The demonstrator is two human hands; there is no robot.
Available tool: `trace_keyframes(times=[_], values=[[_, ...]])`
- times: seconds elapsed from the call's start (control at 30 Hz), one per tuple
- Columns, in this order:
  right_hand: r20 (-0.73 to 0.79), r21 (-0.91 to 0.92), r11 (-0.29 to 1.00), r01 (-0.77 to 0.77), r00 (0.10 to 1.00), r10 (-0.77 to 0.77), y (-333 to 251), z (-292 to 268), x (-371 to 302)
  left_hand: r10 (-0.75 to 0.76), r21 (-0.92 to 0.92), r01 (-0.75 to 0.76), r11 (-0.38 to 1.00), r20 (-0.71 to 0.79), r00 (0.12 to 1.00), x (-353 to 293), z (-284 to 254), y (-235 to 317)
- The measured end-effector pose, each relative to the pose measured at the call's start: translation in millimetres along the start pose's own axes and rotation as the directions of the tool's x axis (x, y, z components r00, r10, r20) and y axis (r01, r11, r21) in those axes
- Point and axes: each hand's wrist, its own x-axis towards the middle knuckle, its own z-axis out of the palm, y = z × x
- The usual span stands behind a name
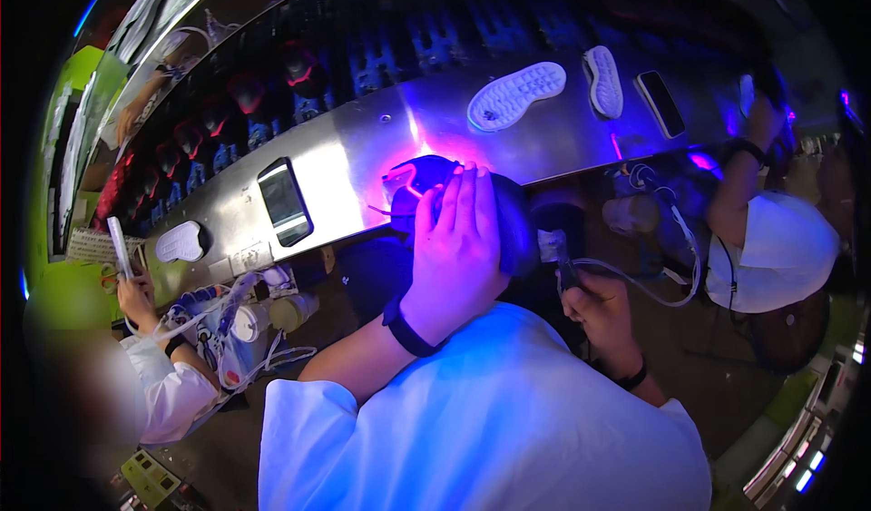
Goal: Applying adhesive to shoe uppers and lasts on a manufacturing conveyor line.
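Note:
My left hand [463,248] lies over a dark shoe upper [517,230] at the near edge of the metal bench, its fingers stretched together across the top and its thumb hidden. Pink-violet light glows along the upper's far left end, and a thin dark lace or cord sticks out there. Low to the right, my right hand [603,311] is closed round the handle of a brush-like tool [567,275] with a pale end. A clear tube runs from near the tool toward the right. The tool's pale end is close to the upper; whether they touch, I cannot tell.
On the metal bench [345,166] lie white soles [517,95] and two phones [285,202]. Behind it runs a rack of dark shoe uppers [245,93]. Co-workers sit at left and right [771,248]. Pots [249,322] and tangled tubes hang below the bench.

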Motion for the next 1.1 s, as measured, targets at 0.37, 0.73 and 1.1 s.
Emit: trace_keyframes(times=[0.37, 0.73, 1.1], values=[[-0.104, -0.625, 0.739, 0.252, 0.911, -0.399, -73.0, -4.5, 29.6, -0.055, -0.134, 0.06, 0.989, 0.038, 0.998, 52.2, -1.9, -16.4], [0.114, -0.69, 0.556, 0.464, 0.828, -0.549, -92.0, 4.9, 118.4, -0.081, -0.21, 0.096, 0.973, 0.077, 0.994, 85.2, -9.9, -71.0], [0.043, -0.432, 0.867, 0.251, 0.965, -0.258, -94.2, 10.9, 153.1, -0.086, -0.247, 0.165, 0.955, 0.303, 0.949, 34.4, -25.4, -129.2]])
